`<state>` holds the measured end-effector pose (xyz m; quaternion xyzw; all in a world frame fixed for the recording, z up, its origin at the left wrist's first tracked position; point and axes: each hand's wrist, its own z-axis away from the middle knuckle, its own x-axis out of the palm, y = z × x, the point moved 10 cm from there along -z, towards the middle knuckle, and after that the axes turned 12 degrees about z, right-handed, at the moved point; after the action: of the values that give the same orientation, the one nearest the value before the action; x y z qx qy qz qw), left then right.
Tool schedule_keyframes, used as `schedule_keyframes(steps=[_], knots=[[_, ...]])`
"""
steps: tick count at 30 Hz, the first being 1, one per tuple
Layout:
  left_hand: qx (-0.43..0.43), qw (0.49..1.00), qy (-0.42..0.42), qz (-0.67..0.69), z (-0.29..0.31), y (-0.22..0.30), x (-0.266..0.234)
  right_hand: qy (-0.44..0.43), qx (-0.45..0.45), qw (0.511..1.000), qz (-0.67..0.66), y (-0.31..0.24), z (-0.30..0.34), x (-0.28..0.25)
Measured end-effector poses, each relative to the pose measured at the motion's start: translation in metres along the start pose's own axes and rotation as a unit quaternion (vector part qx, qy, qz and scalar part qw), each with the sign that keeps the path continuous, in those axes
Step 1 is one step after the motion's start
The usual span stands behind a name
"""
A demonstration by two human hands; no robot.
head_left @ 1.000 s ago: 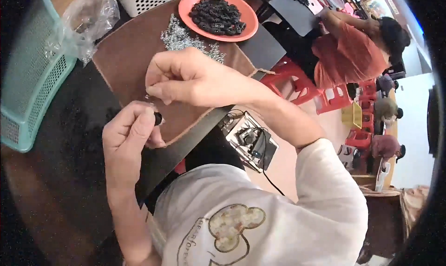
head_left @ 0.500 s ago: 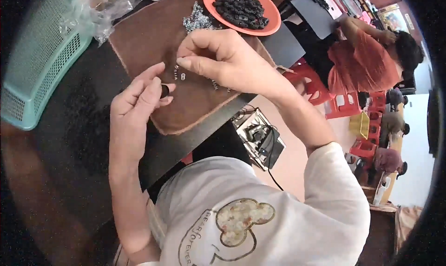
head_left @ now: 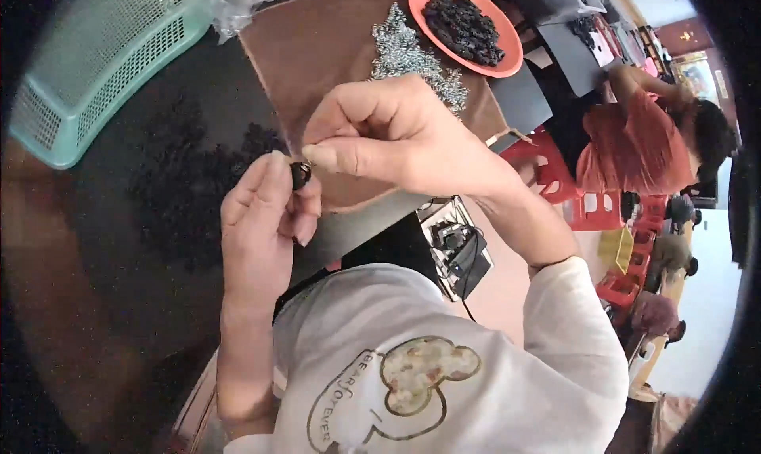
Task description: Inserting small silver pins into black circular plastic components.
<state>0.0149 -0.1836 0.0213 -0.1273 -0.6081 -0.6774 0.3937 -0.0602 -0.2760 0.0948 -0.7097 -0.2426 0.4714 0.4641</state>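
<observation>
My left hand [head_left: 265,208] pinches a small round black part [head_left: 300,175] between thumb and fingers, above the near edge of a brown cloth [head_left: 317,46]. My right hand [head_left: 396,141] meets it there, thumb and forefinger pressed together against the part's upper side. Whatever those fingertips hold is too small to name. Beyond my right hand, a heap of small silvery metal pieces [head_left: 404,54] lies on the cloth. Many loose black pieces [head_left: 182,185] are spread on the dark table to the left of my left hand.
At the far side an orange plate [head_left: 514,56] holds black parts [head_left: 464,30]. A green perforated basket [head_left: 119,97] stands at the left, with a clear plastic bag [head_left: 238,2] beside it. To the right, a person in a red top [head_left: 634,149] sits near red stools [head_left: 547,169].
My right hand has come to the black part in my left hand; before, the hands were apart over the cloth. The view has shifted, showing more of the metal heap.
</observation>
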Motion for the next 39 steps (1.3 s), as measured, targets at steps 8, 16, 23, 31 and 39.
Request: schedule_keyframes(steps=[8, 16, 23, 31, 39], knots=[[0.007, 0.998, 0.022, 0.066, 0.029, -0.007, -0.021, -0.004, -0.111, 0.991, 0.076, -0.028, 0.004, 0.037], [0.023, 0.995, 0.073, 0.060, 0.057, -0.012, -0.053, 0.065, -0.289, 0.915, 0.274, -0.060, 0.027, 0.078], [0.066, 0.990, 0.098, 0.081, 0.069, -0.001, -0.078, 0.016, -0.267, 0.927, 0.261, -0.065, 0.016, 0.105], [0.074, 0.988, 0.050, 0.124, 0.078, -0.002, -0.081, -0.007, -0.247, 0.923, 0.296, -0.018, -0.069, 0.094], [0.059, 0.992, 0.012, 0.111, 0.076, -0.005, -0.080, -0.121, -0.166, 0.878, 0.432, 0.008, -0.106, 0.123]])
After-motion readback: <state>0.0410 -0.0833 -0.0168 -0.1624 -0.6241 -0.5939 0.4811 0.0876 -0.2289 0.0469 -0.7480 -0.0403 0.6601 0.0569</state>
